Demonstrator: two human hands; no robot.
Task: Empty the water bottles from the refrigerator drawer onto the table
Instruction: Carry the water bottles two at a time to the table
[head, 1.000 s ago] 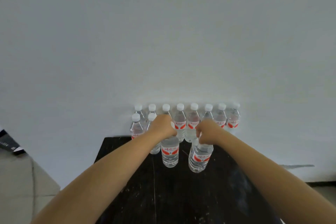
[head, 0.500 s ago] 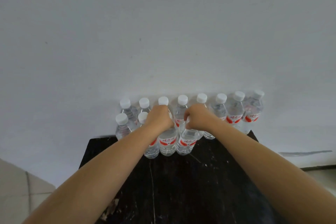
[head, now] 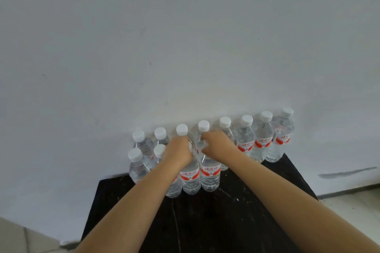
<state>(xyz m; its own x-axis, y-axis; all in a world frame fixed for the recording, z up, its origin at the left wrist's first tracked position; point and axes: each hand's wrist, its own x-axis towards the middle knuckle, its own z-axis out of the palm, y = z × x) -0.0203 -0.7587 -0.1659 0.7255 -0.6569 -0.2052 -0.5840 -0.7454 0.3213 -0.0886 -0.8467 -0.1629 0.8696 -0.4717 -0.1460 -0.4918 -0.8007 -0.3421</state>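
Several clear water bottles with white caps and red labels stand upright on a black table (head: 236, 222), lined up against a white wall. My left hand (head: 180, 150) is closed over the top of one bottle (head: 190, 178) in the front row. My right hand (head: 216, 145) is closed over the top of the bottle (head: 210, 174) beside it. Both held bottles rest on the table, touching each other, and their caps are hidden under my hands. The refrigerator drawer is out of view.
A back row of bottles (head: 263, 139) runs along the wall (head: 185, 47) to the table's right corner. Two more bottles (head: 137, 164) stand at the left edge. Tiled floor (head: 359, 201) lies to both sides of the table.
Both hands have carried their bottles away from me, toward the wall, and set them tight together against the front row. The view has shifted closer and slightly left.
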